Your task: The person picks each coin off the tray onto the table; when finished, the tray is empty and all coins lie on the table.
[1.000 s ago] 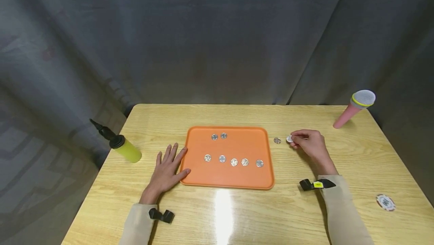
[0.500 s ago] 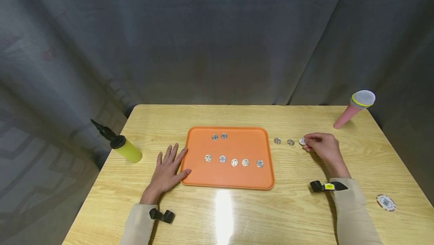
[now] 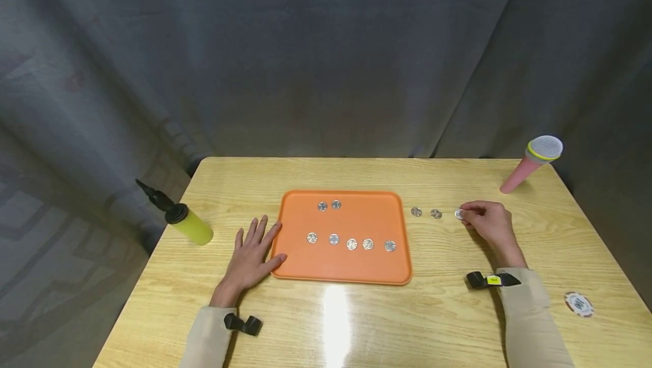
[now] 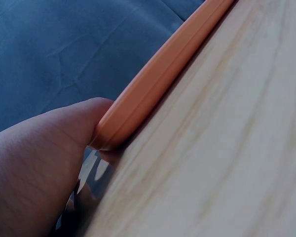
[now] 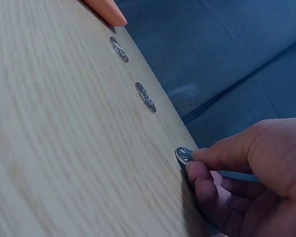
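Note:
An orange tray (image 3: 305,266) lies mid-table with several silver coins on it, two at the back (image 3: 329,205) and a row in front (image 3: 351,243). My left hand (image 3: 253,255) lies flat on the table, its thumb against the tray's left rim (image 4: 153,84). Right of the tray two coins (image 3: 416,212) (image 3: 436,213) lie on the wood. My right hand (image 3: 486,222) pinches a third coin (image 3: 459,214) (image 5: 183,155) at the table surface, in line with those two (image 5: 119,49) (image 5: 145,97).
A yellow hand pump (image 3: 178,216) with a black nozzle lies at the left edge. A pink toy microphone (image 3: 532,163) stands tilted at the back right. A poker chip (image 3: 579,303) lies at the front right. Grey curtain hangs behind the table.
My right hand moved right along the table, leaving a second coin beside the first and now pinching a third one further right. The left hand has not moved.

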